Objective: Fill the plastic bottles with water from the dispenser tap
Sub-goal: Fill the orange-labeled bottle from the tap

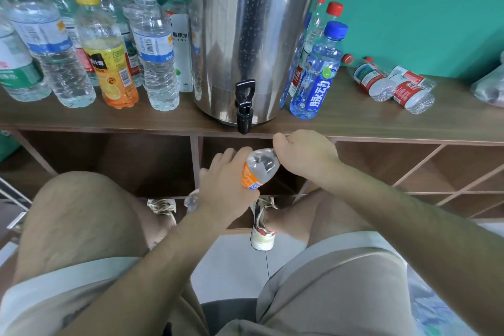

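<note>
A teal wall (409, 8) backs a brown wooden shelf unit (95, 120) with open cubbies under its top board. The person sits facing it with knees apart.

The left hand (226, 183) grips the body of a clear plastic bottle with an orange label (257, 172). The bottle is tilted, its neck pointing to about one o'clock. The right hand (305, 155) is curled over the neck end and hides it, so I cannot tell whether a cap is on. The bottle is held in front of a cubby, below the shelf's front edge. It is at about six o'clock of the black plastic tap (244, 109) and apart from it.

The tap juts from the base of a tall stainless-steel dispenser (253, 35) standing on the shelf top. At ten o'clock of the hands stands a cluster of upright capped bottles (155, 43), among them a yellow-capped bottle with an orange-yellow label (109, 57). At one o'clock an upright blue-capped blue bottle (317, 71) stands just beside the dispenser, with red-capped bottles (331, 12) behind it. At two o'clock, two clear red-labelled bottles (392, 84) lie on their sides.
</note>
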The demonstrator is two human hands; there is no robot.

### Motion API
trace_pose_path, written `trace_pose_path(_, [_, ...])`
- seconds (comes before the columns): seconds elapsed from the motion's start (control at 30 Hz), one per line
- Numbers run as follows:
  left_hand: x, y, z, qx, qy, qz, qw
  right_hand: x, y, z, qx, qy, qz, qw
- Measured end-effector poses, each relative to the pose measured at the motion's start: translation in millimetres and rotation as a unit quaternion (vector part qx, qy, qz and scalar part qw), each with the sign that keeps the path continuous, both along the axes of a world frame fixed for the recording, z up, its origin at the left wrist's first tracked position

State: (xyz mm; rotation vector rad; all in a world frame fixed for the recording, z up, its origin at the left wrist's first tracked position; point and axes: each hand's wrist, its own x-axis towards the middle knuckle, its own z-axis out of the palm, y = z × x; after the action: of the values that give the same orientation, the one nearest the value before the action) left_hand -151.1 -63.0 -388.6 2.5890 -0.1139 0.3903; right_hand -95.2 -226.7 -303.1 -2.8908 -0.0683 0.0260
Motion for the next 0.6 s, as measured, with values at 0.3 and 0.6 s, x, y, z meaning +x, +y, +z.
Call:
trace_pose_path(0.3, [-11.7, 0.1, 26.2, -0.184, 0.053, -0.084, 0.978, -17.6, -12.2, 35.0, -0.038, -0.180, 0.193, 0.964])
trace_pose_path(0.6, [-17.8, -45.6, 57.3, 0.171, -0.052, 0.052, 0.983, -12.6, -38.0, 52.3, 0.035, 0.013, -0.038, 0.999])
